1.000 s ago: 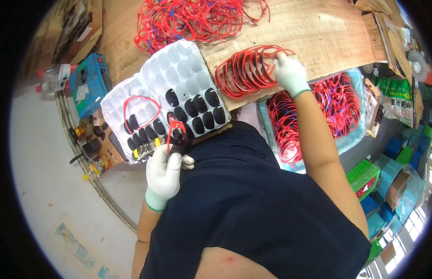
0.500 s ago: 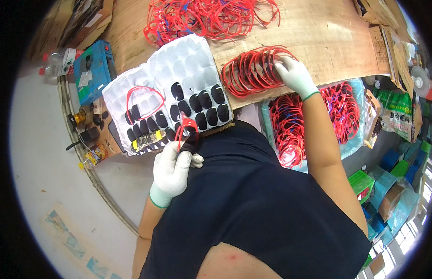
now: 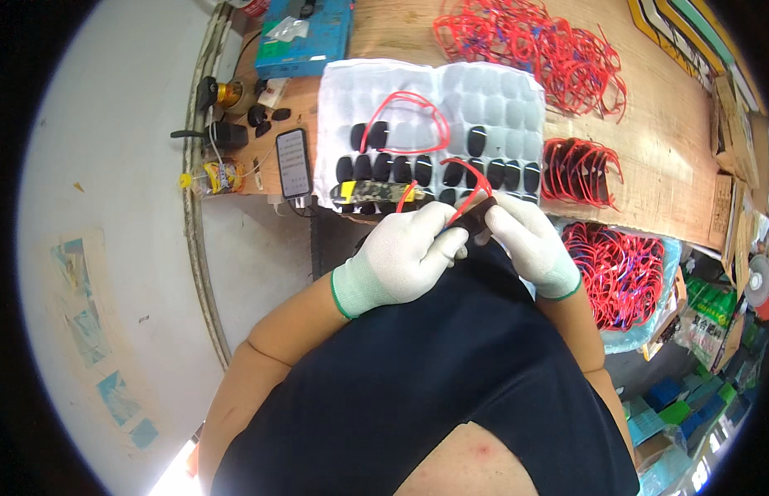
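left hand [image 3: 408, 255]: pinches the red frame [image 3: 485, 185] between thumb and fingers
right hand [image 3: 529, 240]: curled nearly closed, thumb and fingers pinching its dark lens [image 3: 477, 218]

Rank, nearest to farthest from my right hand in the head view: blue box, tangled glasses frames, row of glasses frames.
1. Row of glasses frames, up-right from the right hand
2. Tangled glasses frames, at the top
3. Blue box, top left
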`<state>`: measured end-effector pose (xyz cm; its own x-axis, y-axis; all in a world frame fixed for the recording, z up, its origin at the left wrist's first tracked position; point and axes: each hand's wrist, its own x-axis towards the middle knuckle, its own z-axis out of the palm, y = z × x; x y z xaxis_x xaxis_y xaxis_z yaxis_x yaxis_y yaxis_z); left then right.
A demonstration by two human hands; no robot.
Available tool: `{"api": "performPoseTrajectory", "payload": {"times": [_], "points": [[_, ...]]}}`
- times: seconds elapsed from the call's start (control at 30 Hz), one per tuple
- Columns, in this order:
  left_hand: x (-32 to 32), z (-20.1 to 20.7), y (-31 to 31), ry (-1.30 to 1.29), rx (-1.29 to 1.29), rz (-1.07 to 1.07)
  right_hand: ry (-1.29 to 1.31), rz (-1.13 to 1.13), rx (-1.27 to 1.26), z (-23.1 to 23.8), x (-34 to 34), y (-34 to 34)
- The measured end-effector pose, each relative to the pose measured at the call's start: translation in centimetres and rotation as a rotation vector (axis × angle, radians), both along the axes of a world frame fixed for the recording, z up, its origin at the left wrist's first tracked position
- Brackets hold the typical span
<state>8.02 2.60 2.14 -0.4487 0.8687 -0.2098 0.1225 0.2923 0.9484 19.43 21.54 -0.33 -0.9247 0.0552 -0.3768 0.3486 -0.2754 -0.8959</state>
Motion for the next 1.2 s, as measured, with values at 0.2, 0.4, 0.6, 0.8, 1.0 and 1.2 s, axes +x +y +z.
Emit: {"api": "performPoseTrajectory", "payload": {"times": [0.2,0.4,0.6,0.8,1.0,1.2], "points": [[-4.5,0.1,-7.3,-0.198,0.044,-0.153,-0.030,-0.062,-0.389,-0.8,-3.8,-6.6],[-7.6,1.5,-13.0,-0.289,0.041,-0.207,-0.043,-0.030,-0.482,-0.9,-6.1,-11.5],[-9.5,4.8,-14.4,-0.200,-0.038,-0.264,-0.005,0.000,-0.523,-0.4,-7.0,-13.4],[-9.1,1.7,-8.9,-0.202,0.087,-0.166,-0.006,-0.042,-0.404,1.0,-7.7,-7.6],[-7.3,0.6,-7.8,-0.151,0.211,-0.079,-0.053,-0.057,-0.337,2.5,-7.0,-6.2],[-7.5,-1.3,-8.6,0.063,0.177,-0.110,0.040,-0.184,-0.513,-2.6,-6.3,-9.1]]}}
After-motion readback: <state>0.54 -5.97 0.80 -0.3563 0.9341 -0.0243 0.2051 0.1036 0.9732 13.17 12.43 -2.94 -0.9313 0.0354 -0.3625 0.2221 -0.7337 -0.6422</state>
